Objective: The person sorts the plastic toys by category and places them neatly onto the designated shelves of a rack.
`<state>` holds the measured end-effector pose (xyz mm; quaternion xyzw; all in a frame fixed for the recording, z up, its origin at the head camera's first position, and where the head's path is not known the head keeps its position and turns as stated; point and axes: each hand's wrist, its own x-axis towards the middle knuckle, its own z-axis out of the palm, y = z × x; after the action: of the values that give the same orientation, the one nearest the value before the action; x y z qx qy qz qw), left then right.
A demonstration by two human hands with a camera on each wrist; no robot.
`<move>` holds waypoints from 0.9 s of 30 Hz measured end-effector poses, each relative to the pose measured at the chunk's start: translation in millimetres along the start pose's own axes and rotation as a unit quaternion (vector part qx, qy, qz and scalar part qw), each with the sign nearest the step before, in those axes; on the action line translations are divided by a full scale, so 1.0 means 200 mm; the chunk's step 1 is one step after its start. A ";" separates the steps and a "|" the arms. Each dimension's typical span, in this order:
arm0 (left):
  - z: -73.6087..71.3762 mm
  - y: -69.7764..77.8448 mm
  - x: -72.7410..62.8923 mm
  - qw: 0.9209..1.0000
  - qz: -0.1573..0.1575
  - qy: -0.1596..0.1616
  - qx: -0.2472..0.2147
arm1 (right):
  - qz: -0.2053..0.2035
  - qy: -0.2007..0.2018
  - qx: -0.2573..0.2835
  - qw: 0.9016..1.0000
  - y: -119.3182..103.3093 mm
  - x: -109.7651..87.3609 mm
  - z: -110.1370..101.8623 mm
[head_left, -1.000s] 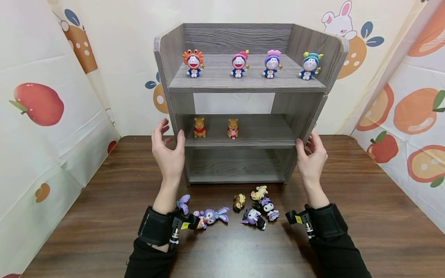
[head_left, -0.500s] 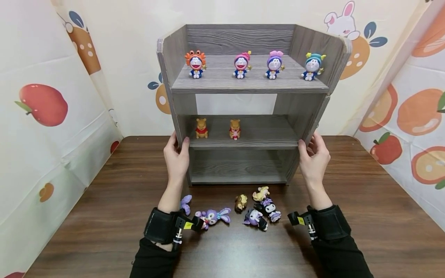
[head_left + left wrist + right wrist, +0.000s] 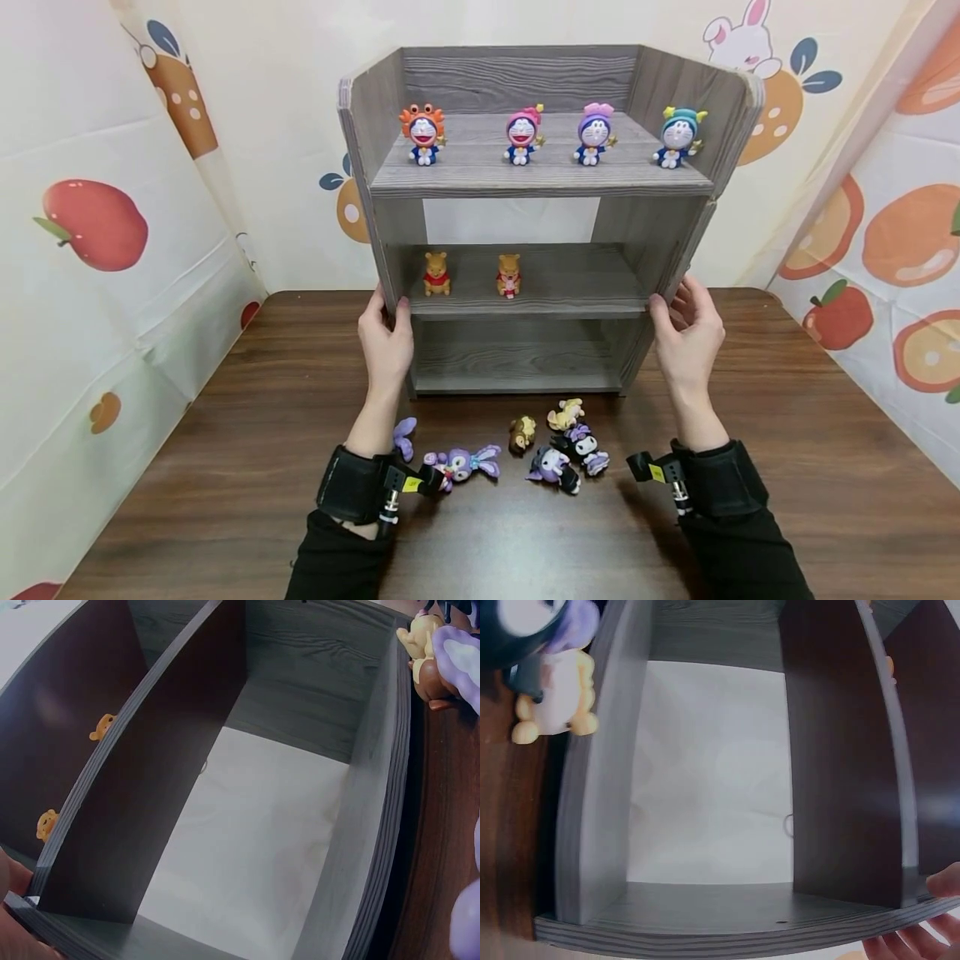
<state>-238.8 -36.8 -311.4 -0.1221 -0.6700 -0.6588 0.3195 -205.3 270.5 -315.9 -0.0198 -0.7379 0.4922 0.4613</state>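
Note:
A grey wood-grain display shelf (image 3: 577, 271) stands upright on the table, with three levels. My left hand (image 3: 386, 350) grips its left side panel at middle-shelf height, thumb on the front edge and fingers on the outer side, partly hidden. On the opposite panel my right hand (image 3: 688, 342) holds at the same height. The right wrist view shows the thumb (image 3: 945, 880) on the edge and fingers curled outside. Two small yellow bear figurines, one in a red shirt (image 3: 437, 275) and another (image 3: 508, 276), sit on the middle shelf. Several blue cat figurines in hats (image 3: 519, 135) line the top.
Before the shelf lie several loose figurines: a purple long-eared one (image 3: 461, 465), a brown one (image 3: 522, 435), a pale yellow one (image 3: 566, 414) and purple-black ones (image 3: 553, 468). Fruit-print cloth (image 3: 90, 333) hangs around the wooden table (image 3: 225, 467).
My left hand has come in from just left of the shelf and taken hold of its side panel. The right hand stays on its panel. The view has shifted slightly.

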 end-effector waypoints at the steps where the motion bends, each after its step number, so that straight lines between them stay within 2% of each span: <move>1: 0.00 0.02 0.00 1.000 -0.001 0.001 0.001 | -0.002 0.006 0.003 1.000 -0.01 0.00 0.00; 4: 0.01 0.07 -0.01 1.000 -0.006 0.005 0.006 | -0.014 0.037 0.019 0.999 -0.05 0.00 -0.01; 6: 0.01 0.08 -0.01 1.000 -0.008 0.005 0.007 | -0.030 0.063 0.033 0.997 -0.09 0.00 -0.01; 9: 0.01 0.08 -0.02 1.000 -0.008 0.006 0.008 | -0.067 0.097 0.064 0.991 -0.17 -0.01 -0.01; 11: 0.01 0.08 -0.02 1.000 -0.009 0.007 0.009 | -0.096 0.104 0.082 0.987 -0.22 -0.03 -0.01; 15: 0.01 0.08 -0.02 1.000 -0.008 0.008 0.009 | -0.147 0.077 0.104 0.981 -0.29 -0.07 0.00; 19: 0.01 0.08 -0.02 1.000 -0.007 0.012 0.012 | -0.191 0.037 0.085 0.977 -0.32 -0.10 0.02; 26: 0.01 -0.09 0.00 1.000 0.003 0.018 0.020 | -0.235 -0.033 0.057 0.970 -0.38 -0.17 0.06; 27: 0.01 -0.09 0.00 1.000 0.003 0.017 0.017 | -0.239 -0.044 0.057 0.968 -0.38 -0.18 0.06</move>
<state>-249.1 -37.5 -325.0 -0.1079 -0.6755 -0.6480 0.3349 -161.0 204.7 -284.9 0.2057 -0.7114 0.4094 0.5330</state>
